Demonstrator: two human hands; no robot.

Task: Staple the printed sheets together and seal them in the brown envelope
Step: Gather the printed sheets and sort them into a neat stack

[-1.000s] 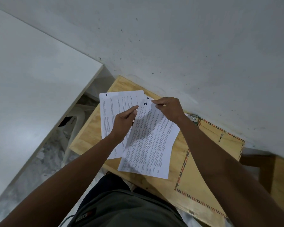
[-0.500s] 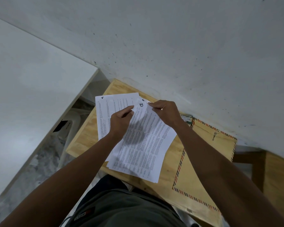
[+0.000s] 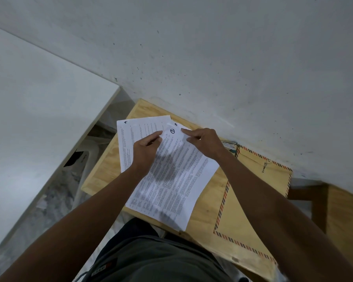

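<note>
The task is judged early: the sheets (image 3: 171, 180) are only being squared, no staple is seen, and the envelope (image 3: 253, 192) lies unfilled beside them on the table (image 3: 102, 171). The top corners are pinched by the left hand (image 3: 146, 148) and the right hand (image 3: 204, 142). The sheets' long axis runs away from the person, headings far; one sheet is fanned left.

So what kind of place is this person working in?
Probably a plain workroom or back office: a small plywood table pushed against a bare, scuffed white wall, with printed sheets and a brown envelope on it.
</note>
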